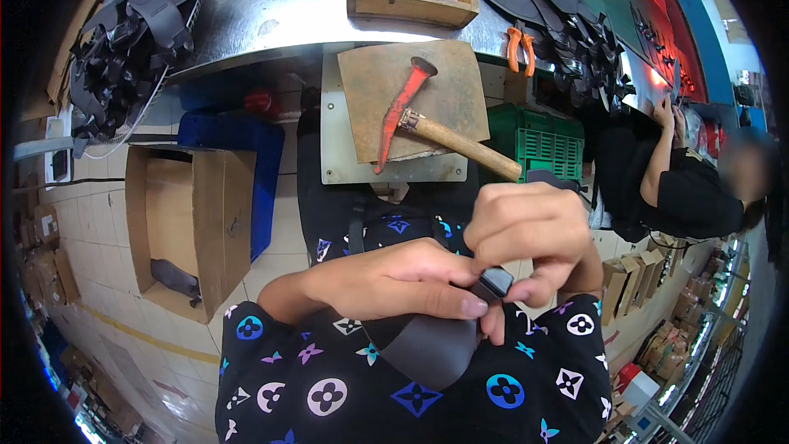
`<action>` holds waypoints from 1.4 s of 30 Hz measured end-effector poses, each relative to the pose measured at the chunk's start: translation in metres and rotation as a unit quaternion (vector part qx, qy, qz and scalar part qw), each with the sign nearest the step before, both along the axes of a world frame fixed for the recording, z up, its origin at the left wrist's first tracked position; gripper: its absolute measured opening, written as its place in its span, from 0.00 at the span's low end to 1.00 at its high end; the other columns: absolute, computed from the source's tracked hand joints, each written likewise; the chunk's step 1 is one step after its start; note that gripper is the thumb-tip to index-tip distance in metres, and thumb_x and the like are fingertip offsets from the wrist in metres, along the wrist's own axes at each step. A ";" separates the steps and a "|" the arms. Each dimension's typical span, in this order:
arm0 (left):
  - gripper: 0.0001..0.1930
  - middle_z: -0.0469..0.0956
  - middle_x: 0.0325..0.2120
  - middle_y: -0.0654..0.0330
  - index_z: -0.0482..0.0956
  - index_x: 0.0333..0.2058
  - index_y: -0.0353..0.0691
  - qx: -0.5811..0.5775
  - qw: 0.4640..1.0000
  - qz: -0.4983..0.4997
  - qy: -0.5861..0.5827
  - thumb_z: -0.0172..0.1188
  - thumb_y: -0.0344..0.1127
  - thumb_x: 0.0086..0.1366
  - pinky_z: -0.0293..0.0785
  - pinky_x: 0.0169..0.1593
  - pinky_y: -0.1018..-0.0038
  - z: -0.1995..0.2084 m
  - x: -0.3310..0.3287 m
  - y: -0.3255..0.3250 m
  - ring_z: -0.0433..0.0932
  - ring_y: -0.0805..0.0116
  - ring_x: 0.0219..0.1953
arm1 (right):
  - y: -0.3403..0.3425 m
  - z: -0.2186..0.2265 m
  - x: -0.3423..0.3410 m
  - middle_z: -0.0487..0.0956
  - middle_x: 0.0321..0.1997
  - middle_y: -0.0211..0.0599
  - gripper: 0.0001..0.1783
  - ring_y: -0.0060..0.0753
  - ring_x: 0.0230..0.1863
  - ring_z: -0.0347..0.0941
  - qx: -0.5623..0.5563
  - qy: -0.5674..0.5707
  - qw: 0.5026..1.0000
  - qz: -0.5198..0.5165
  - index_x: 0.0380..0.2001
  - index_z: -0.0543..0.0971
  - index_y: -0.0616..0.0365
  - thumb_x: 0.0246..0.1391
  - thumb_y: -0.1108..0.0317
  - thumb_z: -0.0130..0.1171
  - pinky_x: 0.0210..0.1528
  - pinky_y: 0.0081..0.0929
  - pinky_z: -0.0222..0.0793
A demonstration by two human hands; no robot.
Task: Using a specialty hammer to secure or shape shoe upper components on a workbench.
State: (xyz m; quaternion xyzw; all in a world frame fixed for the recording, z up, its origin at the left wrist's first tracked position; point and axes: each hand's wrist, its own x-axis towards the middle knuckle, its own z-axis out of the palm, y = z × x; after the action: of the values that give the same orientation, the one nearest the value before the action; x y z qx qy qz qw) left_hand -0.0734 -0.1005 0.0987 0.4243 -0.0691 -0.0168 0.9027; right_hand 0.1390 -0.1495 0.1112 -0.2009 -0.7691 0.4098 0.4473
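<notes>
Left hand grips dark piece, broad part below; right hand pinches its end.

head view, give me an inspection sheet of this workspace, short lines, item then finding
surface: metal bench ahead; nearer, a brown board on a pale plate
job's things: dark flexible piece above the lap; small glossy black part at the fingertips, join hidden
clutter: hammer lying on the board, handle past its edge; orange-handled pliers; wooden box of small black parts; dark pieces heaped left, more right
hands: left hand holds the dark piece; right hand curled at the glossy part, grip partly hidden
cables: thin dark cord-like line at left
surroundings: open carton, blue bin, green crate; co-worker at right
</notes>
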 end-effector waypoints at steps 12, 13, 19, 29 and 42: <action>0.13 0.82 0.38 0.59 0.84 0.41 0.36 0.342 0.679 0.600 0.248 0.56 0.38 0.70 0.72 0.50 0.73 0.000 -0.024 0.047 0.78 0.70 0.41 | 0.023 -0.037 0.044 0.76 0.57 0.47 0.31 0.45 0.45 0.80 0.018 -0.295 0.896 -0.331 0.63 0.69 0.53 0.59 0.57 0.62 0.44 0.36 0.77; 0.14 0.82 0.39 0.59 0.84 0.42 0.37 0.385 0.561 0.683 0.265 0.57 0.42 0.71 0.72 0.51 0.72 0.001 -0.036 0.068 0.77 0.72 0.42 | 0.024 -0.049 0.062 0.77 0.54 0.49 0.28 0.46 0.44 0.80 -0.012 -0.294 0.867 -0.402 0.60 0.72 0.57 0.58 0.58 0.63 0.44 0.36 0.77; 0.23 0.78 0.52 0.50 0.74 0.56 0.31 0.467 0.177 0.814 0.298 0.57 0.44 0.72 0.71 0.58 0.68 0.017 -0.135 0.151 0.77 0.62 0.53 | 0.039 -0.049 0.233 0.82 0.38 0.51 0.18 0.55 0.41 0.78 0.006 -0.188 0.533 -0.825 0.43 0.78 0.67 0.63 0.60 0.54 0.45 0.45 0.73; 0.22 0.69 0.62 0.46 0.69 0.59 0.30 0.557 0.247 0.755 0.243 0.53 0.35 0.71 0.55 0.69 0.59 0.006 -0.059 0.117 0.64 0.51 0.66 | 0.090 -0.086 0.404 0.80 0.25 0.50 0.12 0.49 0.29 0.79 0.065 -0.242 0.600 -0.760 0.27 0.79 0.67 0.45 0.66 0.62 0.32 0.40 0.72; 0.36 0.70 0.61 0.47 0.63 0.64 0.33 0.640 0.438 0.632 0.008 0.66 0.24 0.56 0.62 0.68 0.58 0.027 0.066 0.083 0.67 0.48 0.65 | 0.098 0.062 0.102 0.72 0.29 0.25 0.09 0.15 0.21 0.67 -0.043 0.448 0.771 -0.452 0.43 0.72 0.54 0.65 0.63 0.57 0.22 0.15 0.64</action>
State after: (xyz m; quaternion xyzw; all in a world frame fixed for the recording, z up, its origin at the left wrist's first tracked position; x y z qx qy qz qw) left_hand -0.0073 -0.0178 0.1258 0.8068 0.2556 0.5155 0.1346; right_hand 0.2412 -0.0518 0.1735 -0.3379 -0.2841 0.2366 0.8655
